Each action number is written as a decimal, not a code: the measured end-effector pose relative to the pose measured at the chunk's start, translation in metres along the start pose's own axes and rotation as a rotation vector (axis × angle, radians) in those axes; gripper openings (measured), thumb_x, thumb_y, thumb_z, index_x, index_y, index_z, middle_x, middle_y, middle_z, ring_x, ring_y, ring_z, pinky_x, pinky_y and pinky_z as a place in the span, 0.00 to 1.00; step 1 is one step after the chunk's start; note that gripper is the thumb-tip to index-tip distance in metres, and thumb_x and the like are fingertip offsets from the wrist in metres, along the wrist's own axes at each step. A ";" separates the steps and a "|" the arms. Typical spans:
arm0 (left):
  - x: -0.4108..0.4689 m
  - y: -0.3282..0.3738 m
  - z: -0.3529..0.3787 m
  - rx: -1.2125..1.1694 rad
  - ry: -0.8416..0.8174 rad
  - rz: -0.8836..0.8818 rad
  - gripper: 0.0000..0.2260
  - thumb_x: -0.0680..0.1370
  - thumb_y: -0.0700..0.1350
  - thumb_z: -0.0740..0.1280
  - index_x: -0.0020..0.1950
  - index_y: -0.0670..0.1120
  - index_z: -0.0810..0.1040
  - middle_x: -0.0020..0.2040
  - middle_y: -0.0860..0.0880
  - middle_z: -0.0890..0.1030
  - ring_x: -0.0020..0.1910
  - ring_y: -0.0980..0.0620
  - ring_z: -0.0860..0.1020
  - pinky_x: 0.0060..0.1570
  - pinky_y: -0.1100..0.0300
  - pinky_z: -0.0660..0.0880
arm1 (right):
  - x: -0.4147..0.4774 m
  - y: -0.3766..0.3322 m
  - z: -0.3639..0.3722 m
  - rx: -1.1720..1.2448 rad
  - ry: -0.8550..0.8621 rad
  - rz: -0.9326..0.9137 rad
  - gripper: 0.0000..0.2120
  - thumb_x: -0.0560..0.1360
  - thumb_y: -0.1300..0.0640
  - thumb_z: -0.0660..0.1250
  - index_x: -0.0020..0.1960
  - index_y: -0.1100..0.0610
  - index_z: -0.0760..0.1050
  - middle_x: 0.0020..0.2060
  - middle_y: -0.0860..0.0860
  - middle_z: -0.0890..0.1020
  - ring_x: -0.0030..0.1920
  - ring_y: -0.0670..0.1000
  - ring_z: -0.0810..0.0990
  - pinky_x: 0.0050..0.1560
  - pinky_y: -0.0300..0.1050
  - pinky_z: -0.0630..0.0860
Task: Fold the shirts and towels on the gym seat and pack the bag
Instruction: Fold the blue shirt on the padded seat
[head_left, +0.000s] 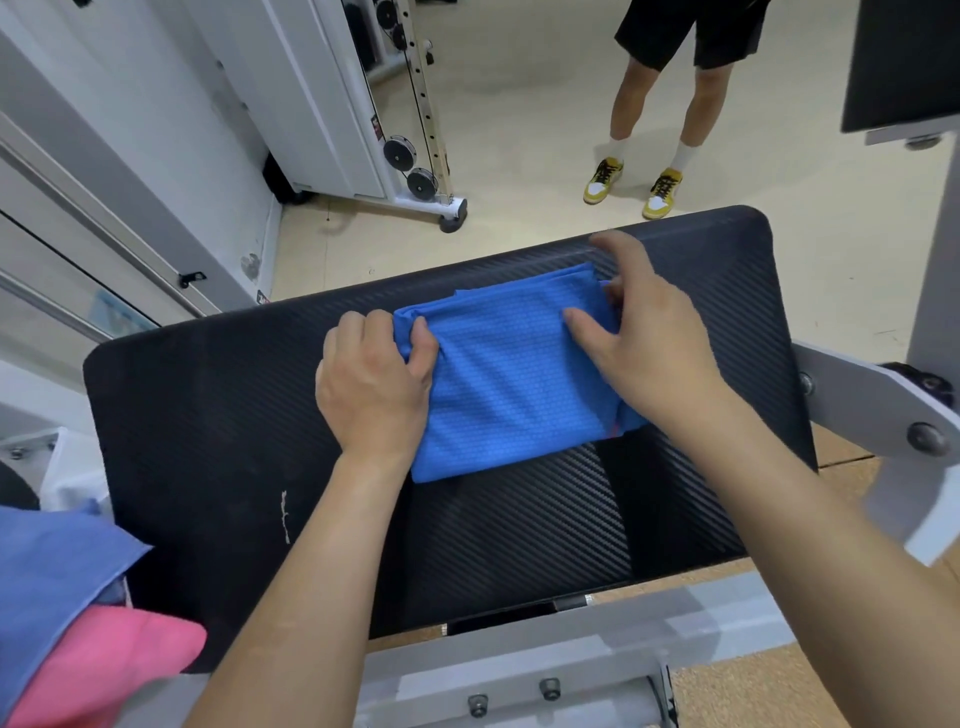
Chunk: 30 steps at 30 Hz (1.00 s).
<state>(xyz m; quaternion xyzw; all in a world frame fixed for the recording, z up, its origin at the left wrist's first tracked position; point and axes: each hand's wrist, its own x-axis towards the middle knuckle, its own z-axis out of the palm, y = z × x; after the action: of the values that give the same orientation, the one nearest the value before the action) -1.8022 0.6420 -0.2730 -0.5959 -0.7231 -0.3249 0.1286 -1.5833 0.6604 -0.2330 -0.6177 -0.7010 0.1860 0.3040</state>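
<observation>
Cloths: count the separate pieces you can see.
3: bright blue cloth folded on the seat; paler blue cloth and pink cloth at lower left. More may be hidden beneath them.

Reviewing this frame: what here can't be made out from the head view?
The bag: it does not show anywhere in the head view.
The blue cloth: shirt or towel cannot be told. It is folded, and the left hand and right hand cover its side edges.
The cloth pile, blue and pink: cut off by the bottom-left corner, so the number of pieces is unclear.
The bystander: cut off above the shorts by the top edge.
</observation>
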 end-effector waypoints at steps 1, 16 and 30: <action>0.001 0.000 -0.001 0.002 0.000 0.003 0.15 0.78 0.52 0.63 0.37 0.44 0.69 0.36 0.50 0.66 0.35 0.50 0.66 0.31 0.56 0.64 | -0.010 -0.001 -0.003 0.031 -0.007 -0.012 0.29 0.76 0.50 0.67 0.73 0.47 0.59 0.54 0.50 0.78 0.53 0.53 0.77 0.51 0.52 0.75; 0.006 0.002 -0.031 -0.131 -0.029 0.304 0.07 0.78 0.44 0.67 0.51 0.41 0.78 0.43 0.45 0.77 0.40 0.46 0.74 0.41 0.51 0.73 | -0.036 0.024 0.038 -0.086 0.249 -0.176 0.15 0.73 0.66 0.65 0.58 0.58 0.75 0.46 0.56 0.73 0.30 0.55 0.72 0.24 0.48 0.72; -0.064 -0.008 -0.026 0.138 -0.471 0.768 0.27 0.76 0.43 0.56 0.77 0.48 0.61 0.77 0.46 0.62 0.75 0.46 0.61 0.71 0.41 0.61 | -0.060 0.032 0.024 -0.579 -0.254 -0.637 0.36 0.75 0.40 0.62 0.75 0.59 0.63 0.76 0.60 0.61 0.75 0.60 0.61 0.71 0.57 0.64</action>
<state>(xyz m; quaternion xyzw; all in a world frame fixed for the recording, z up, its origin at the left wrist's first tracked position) -1.7982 0.5761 -0.2925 -0.8685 -0.4792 -0.0606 0.1112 -1.5719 0.6103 -0.2834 -0.4030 -0.9112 -0.0462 0.0723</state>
